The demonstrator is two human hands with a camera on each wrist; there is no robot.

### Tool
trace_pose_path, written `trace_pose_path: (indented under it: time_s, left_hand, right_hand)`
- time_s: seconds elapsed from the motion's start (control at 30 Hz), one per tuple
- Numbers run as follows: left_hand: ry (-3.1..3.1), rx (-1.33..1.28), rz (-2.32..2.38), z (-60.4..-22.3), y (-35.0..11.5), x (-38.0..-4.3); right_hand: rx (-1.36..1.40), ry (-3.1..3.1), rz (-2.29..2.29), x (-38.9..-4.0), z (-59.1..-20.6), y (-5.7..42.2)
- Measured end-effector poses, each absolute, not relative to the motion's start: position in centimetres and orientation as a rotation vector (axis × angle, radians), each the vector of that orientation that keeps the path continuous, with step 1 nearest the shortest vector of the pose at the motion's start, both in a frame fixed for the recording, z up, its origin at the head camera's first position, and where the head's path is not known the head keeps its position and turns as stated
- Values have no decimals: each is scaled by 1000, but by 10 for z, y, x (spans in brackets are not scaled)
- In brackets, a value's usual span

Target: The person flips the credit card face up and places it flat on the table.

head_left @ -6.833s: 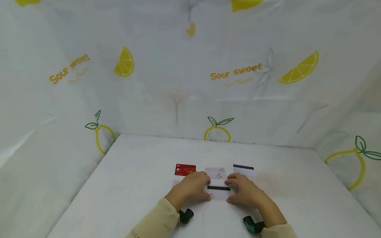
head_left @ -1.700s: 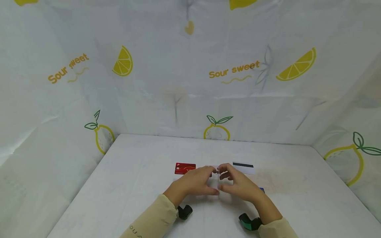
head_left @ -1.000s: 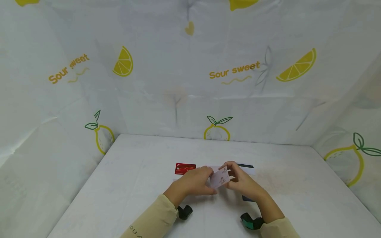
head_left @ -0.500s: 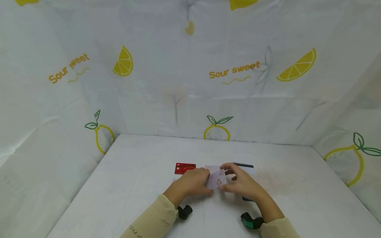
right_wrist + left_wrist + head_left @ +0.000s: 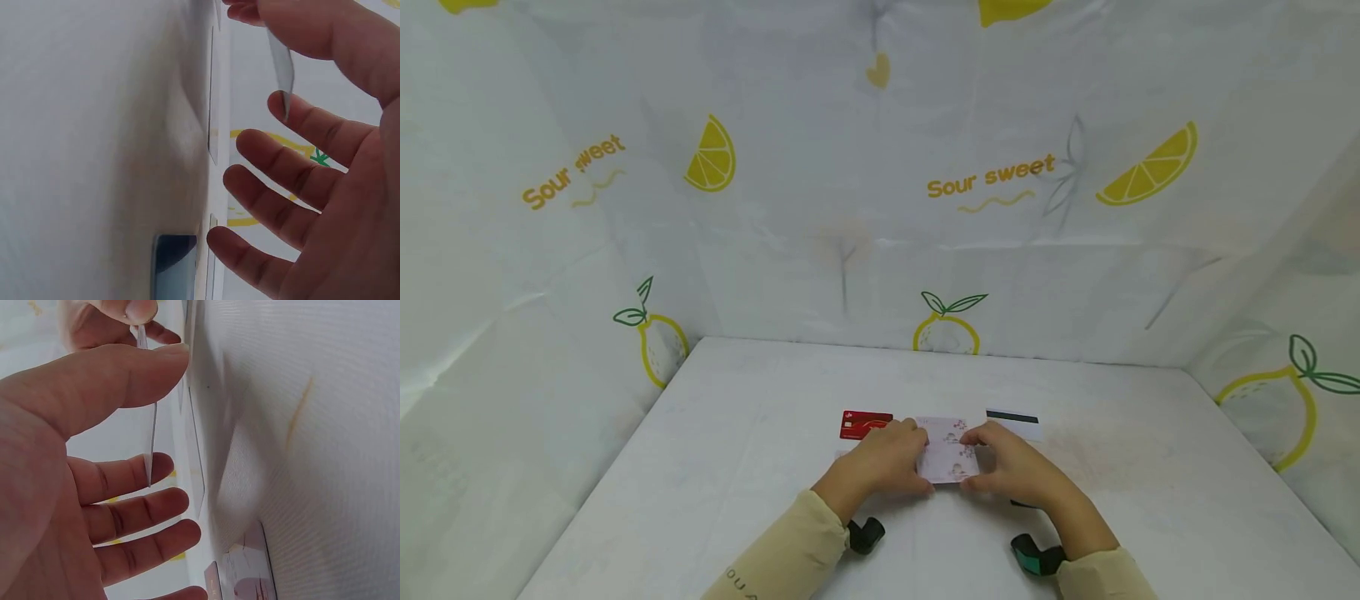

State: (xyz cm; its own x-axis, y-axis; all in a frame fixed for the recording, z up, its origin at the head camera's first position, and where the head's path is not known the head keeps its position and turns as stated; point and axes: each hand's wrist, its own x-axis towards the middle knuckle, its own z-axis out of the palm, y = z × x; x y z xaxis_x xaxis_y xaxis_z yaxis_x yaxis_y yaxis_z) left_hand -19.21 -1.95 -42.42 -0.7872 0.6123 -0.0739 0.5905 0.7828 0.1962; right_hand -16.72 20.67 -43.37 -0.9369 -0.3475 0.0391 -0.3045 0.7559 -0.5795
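Note:
A pale pink card (image 5: 946, 465) with a flower print faces up between my two hands, raised just off the tabletop. My left hand (image 5: 880, 458) pinches its left end between thumb and index finger, while the other fingers stay spread in the left wrist view. At the opposite end, my right hand (image 5: 1018, 467) pinches it the same way. Both wrist views show the held card (image 5: 151, 431) nearly edge-on. Directly behind it lies a similar pink card (image 5: 936, 427) on the table.
Left of the pink card at the back is a red VIP card (image 5: 859, 424), partly behind my left hand. A white card with a black stripe (image 5: 1017, 425) lies to the right. Near my right hand is a blue card (image 5: 175, 269). White lemon-print sheeting (image 5: 820, 208) encloses the table.
The held card was stripe side up, then turned on edge, and now shows its flower side. Over the last second it has gone from tilted to level and come lower.

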Motion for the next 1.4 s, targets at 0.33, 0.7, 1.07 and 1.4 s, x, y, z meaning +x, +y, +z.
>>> trace_pose_path:
  time_s: [0.33, 0.7, 1.07, 1.4]
  left_hand:
    - [2795, 938, 189, -429, -17, -190]
    - [2794, 917, 149, -427, -15, -186]
    - [2808, 920, 176, -431, -16, -189]
    - [2814, 928, 158, -432, -16, -190]
  right_hand:
    - [-400, 2830, -780, -166, -435, 202]
    - [-415, 2855, -723, -165, -440, 200]
    - [-406, 2868, -714, -164, -437, 198]
    - [-362, 2877, -741, -164, -439, 197]
